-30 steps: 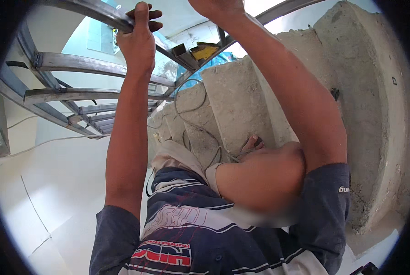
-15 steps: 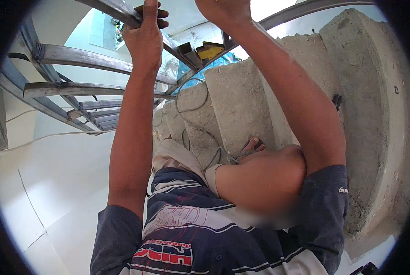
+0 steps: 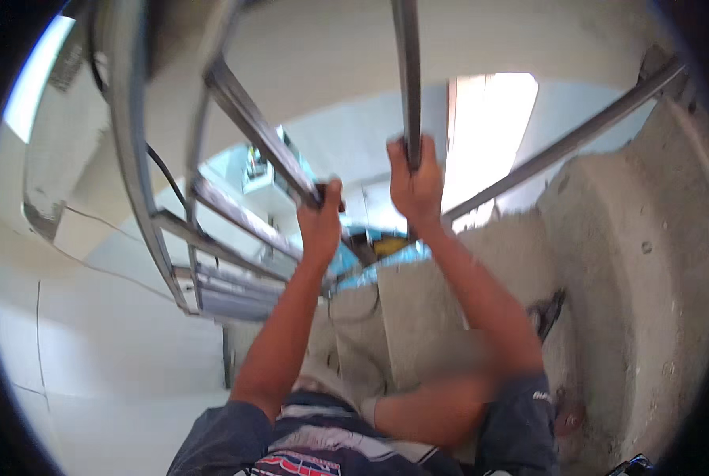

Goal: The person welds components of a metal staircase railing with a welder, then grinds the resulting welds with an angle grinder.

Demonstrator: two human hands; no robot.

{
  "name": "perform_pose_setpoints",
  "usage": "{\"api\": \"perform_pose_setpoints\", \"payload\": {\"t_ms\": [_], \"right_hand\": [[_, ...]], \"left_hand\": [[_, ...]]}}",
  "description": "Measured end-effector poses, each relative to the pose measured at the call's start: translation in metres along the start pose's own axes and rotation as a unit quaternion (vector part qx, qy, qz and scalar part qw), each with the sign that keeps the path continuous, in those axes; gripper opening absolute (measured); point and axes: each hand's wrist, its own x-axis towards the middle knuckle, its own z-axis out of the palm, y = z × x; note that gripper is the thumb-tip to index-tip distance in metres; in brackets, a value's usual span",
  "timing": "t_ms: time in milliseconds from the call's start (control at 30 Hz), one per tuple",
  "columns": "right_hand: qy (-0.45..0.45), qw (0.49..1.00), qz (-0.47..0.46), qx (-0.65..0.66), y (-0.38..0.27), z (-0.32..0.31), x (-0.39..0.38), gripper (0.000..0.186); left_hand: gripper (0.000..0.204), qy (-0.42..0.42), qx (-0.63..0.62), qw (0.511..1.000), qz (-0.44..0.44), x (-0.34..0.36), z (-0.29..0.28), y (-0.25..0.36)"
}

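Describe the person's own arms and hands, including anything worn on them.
The left hand and right hand are ungloved, and no watch or band shows. The left forearm and right forearm are bare. The left sleeve and right sleeve are short and dark blue-grey; the right one has a small pale printed mark near its hem.

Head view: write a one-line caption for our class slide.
By concrete steps, with metal framework at left, the left hand grips one metal bar, the right hand another metal bar.
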Motion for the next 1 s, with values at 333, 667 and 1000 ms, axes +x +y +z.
{"api": "perform_pose_setpoints", "payload": {"t_ms": [333,667,1000], "right_hand": [[-0.050,0.999,0.015,-0.007,-0.006,0.001,-0.008,0.034],[-0.172,0.983,0.063,-0.013,0.008,-0.013,0.001,0.047],[-0.245,0.965,0.019,-0.096,0.022,-0.031,-0.007,0.064]], "left_hand": [[0.046,-0.015,-0.064,0.998,-0.019,-0.008,-0.001,0.001],[0.084,-0.167,-0.165,0.972,0.024,0.013,-0.021,-0.019],[0.123,-0.219,-0.212,0.951,-0.046,0.002,-0.030,-0.007]]}}
